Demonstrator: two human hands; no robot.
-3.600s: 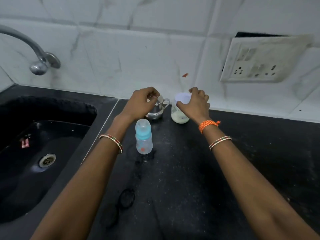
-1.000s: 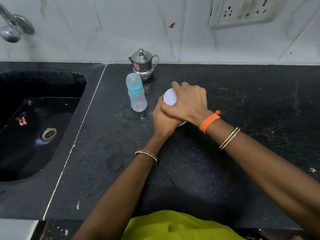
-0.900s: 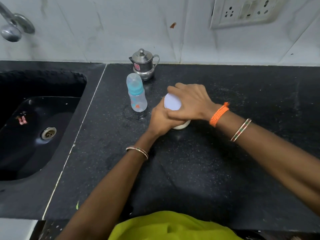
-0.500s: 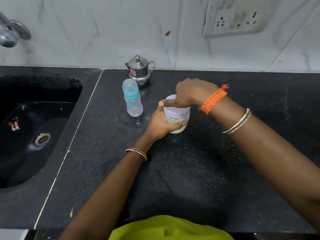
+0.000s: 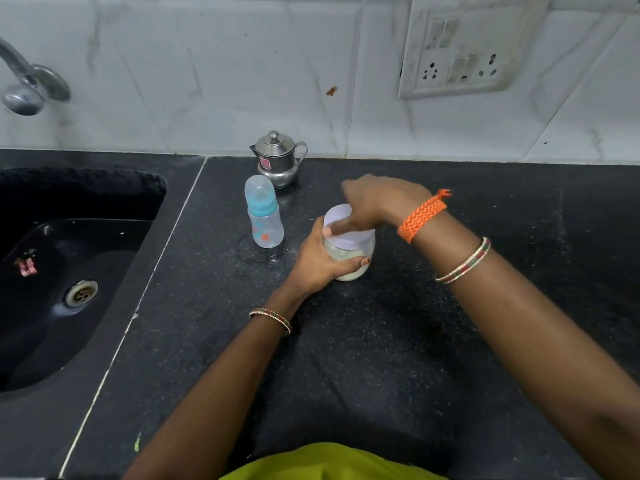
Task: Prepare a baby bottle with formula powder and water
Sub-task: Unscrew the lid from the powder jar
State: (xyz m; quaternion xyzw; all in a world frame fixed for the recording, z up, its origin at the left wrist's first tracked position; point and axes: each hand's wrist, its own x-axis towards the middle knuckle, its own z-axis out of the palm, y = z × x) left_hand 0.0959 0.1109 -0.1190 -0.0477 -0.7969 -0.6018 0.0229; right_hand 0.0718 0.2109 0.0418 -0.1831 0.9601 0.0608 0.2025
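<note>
**Lid grip on the formula jar**

The left hand point(image 5: 317, 261) wraps the formula jar point(image 5: 348, 249) on the bench point(image 5: 398, 341); right hand point(image 5: 375, 202) fingers clamp its white lid point(image 5: 341, 221). Likely light, smooth, rigid plastic: brace the body, twist at the rim. The baby bottle point(image 5: 263, 213) stands capped just beside.

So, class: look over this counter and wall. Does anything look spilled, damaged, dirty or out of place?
Pale powdery specks dust the black counter around the baby bottle, as if spilled. The wall tile carries a small reddish-brown smear, and the switchboard looks grimy. The bottle, steel pot and powder jar stand upright.
</note>
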